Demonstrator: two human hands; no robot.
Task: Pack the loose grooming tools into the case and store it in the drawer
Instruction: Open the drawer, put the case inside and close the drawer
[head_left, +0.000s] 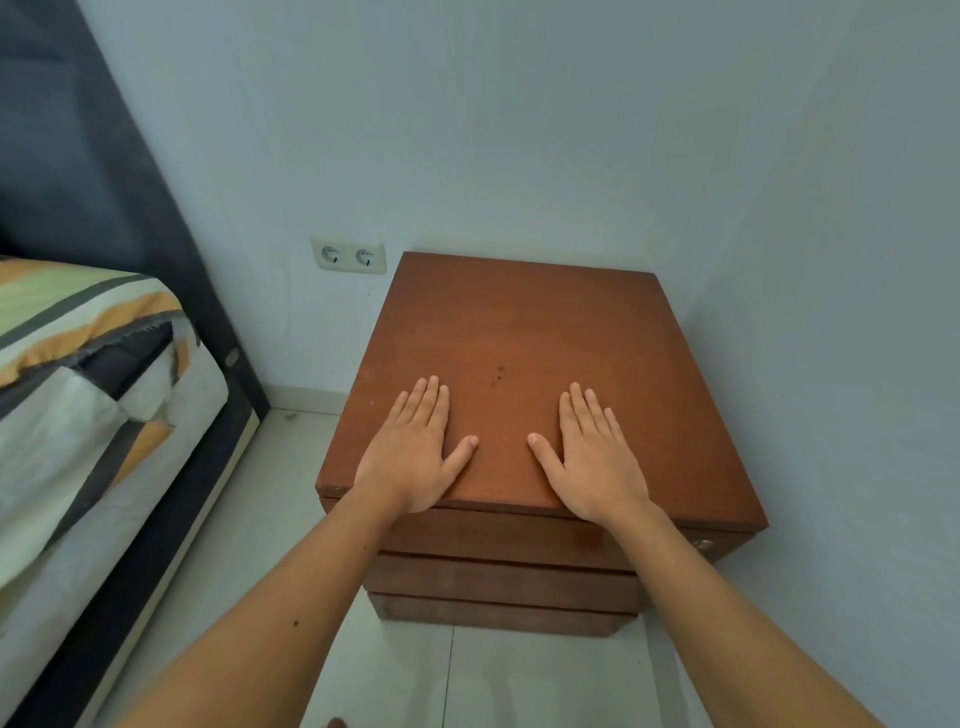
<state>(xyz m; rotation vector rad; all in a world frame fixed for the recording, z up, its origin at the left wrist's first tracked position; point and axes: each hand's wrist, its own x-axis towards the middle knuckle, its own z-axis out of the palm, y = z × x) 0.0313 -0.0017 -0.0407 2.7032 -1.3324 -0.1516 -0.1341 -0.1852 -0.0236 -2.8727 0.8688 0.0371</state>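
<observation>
A brown wooden nightstand (524, 322) stands in the corner of the room. My left hand (415, 447) lies flat, palm down, on the near left of its top. My right hand (592, 457) lies flat on the near right, fingers straight and together. Neither hand holds anything. Three drawer fronts show below the top, and the top drawer (498, 538) is closed, with a small round metal lock (704, 544) at its right end. No grooming tools and no case are in view.
A bed (78, 395) with a striped cover and a dark headboard (78, 171) stands to the left. A double wall socket (349, 255) sits on the wall left of the nightstand. Pale floor tiles (291, 467) run between bed and nightstand.
</observation>
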